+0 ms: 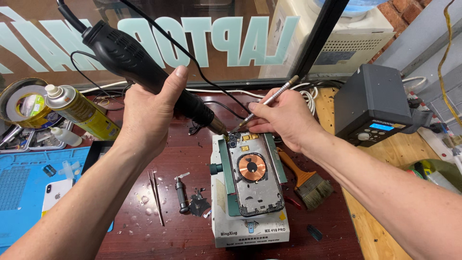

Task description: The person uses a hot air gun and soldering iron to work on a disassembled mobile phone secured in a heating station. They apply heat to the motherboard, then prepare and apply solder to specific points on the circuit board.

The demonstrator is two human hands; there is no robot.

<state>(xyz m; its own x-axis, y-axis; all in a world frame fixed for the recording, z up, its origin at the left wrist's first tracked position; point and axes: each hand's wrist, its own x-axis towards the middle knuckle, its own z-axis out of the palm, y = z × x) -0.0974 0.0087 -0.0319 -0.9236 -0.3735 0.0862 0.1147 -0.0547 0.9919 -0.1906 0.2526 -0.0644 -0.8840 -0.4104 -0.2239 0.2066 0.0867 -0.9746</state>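
Note:
My left hand (147, 108) grips a black hot-air gun (144, 67), its metal nozzle aimed down at the top corner of an opened phone back housing (252, 175). The housing shows a copper coil (251, 167) and lies clamped on a white heating platform (250, 226). My right hand (281, 120) holds a slim metal tool (269, 101) like a pen, its tip touching the housing's top edge close to the nozzle.
A dark soldering station box (373, 103) stands at right. A brush (308, 180) lies beside the platform. Tweezers (156, 195), a small screwdriver (180, 195) and debris lie left of it. A yellow spray can (84, 113), tape roll (21, 103), blue mat (24, 188) and white phone (55, 195) sit far left.

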